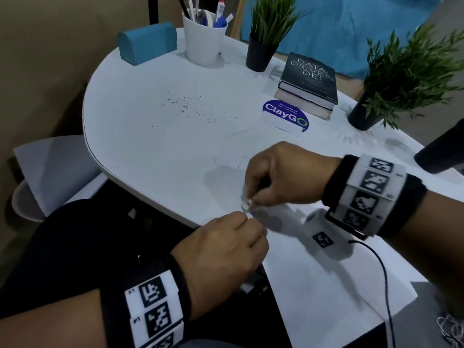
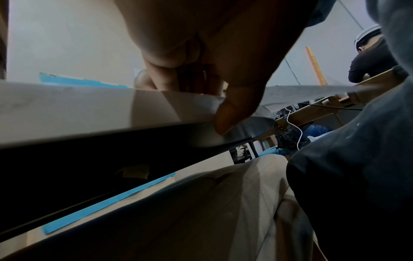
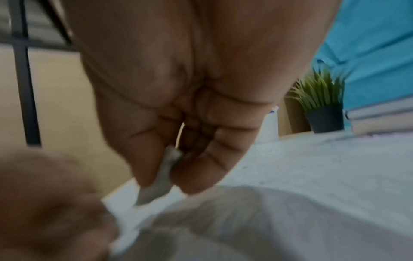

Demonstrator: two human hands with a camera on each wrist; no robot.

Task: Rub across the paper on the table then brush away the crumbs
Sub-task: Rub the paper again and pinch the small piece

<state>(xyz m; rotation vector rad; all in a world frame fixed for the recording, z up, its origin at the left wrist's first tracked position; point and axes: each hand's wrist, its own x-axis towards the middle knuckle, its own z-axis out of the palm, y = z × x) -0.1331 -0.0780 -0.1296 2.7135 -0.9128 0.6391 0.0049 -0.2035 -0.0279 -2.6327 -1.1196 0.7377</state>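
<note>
A white sheet of paper (image 1: pixel 326 277) lies at the near edge of the white table (image 1: pixel 155 146), its corner over the rim. My right hand (image 1: pixel 251 202) pinches a small grey-white eraser (image 1: pixel 246 205) between thumb and fingers, just above that corner; the right wrist view shows the eraser (image 3: pixel 156 192) sticking out below the fingertips. My left hand (image 1: pixel 249 219) is curled at the table's edge and pinches the paper's corner (image 2: pixel 202 101), thumb on top. Dark eraser crumbs (image 1: pixel 185 104) are scattered across the table farther back.
At the back stand a blue box (image 1: pixel 148 42), a white pen cup (image 1: pixel 204 38) and a potted plant (image 1: pixel 261 51). Stacked books (image 1: pixel 308 81), a ClayGo sign (image 1: pixel 285 116) and a second plant (image 1: pixel 364 114) sit right. A black cable (image 1: pixel 384 272) crosses the paper.
</note>
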